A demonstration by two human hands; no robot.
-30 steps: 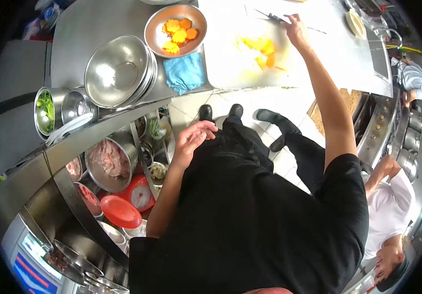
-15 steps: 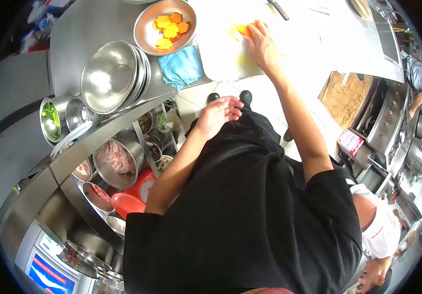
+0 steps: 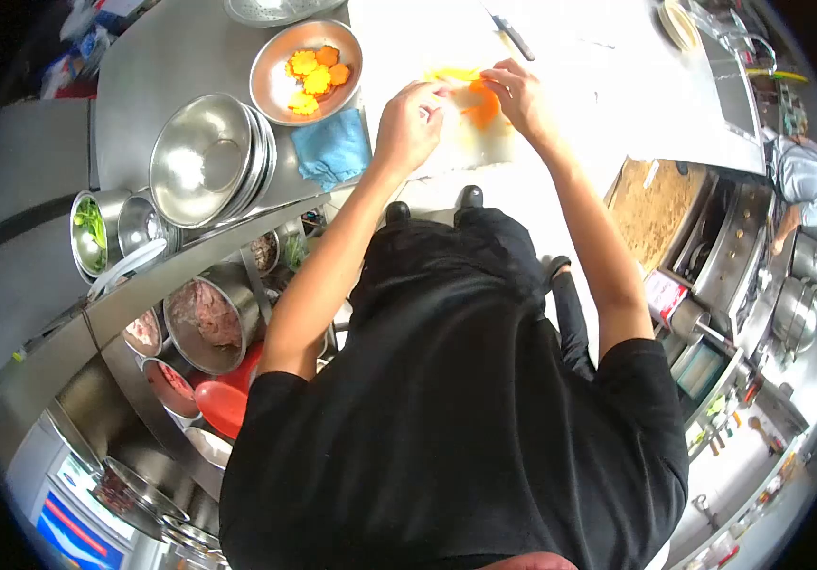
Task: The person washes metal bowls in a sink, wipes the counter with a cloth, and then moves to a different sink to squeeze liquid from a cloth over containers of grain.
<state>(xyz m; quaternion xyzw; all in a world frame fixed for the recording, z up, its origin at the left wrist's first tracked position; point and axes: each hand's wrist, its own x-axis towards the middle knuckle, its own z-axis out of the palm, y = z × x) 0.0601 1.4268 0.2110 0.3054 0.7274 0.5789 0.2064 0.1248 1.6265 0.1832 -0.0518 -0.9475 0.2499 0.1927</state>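
Orange carrot pieces point(image 3: 482, 112), some in thin strips, lie on a white cutting board point(image 3: 403, 57) on the counter. My right hand point(image 3: 522, 103) is over the board, its thumb and fingers pinched on a carrot strip. Just to the left, my left hand point(image 3: 411, 125) has its fingers curled together beside the strips. Whatever it may hold is hidden. A knife point(image 3: 513, 38) with a dark handle lies beyond my right hand. Left of the board, a metal bowl point(image 3: 266, 81) holds several flower-shaped carrot slices point(image 3: 316, 80).
A folded blue cloth point(image 3: 332, 150) lies below that bowl. Stacked steel bowls point(image 3: 199, 161) stand at the counter's left edge. Under it are containers of raw meat point(image 3: 209, 313) and a red bowl point(image 3: 223, 407). Another person point(image 3: 802, 180) stands at the far right.
My left hand has risen from above my legs to the board, beside the carrot. My right hand has shifted slightly right and down. The person in white at lower right is out of view.
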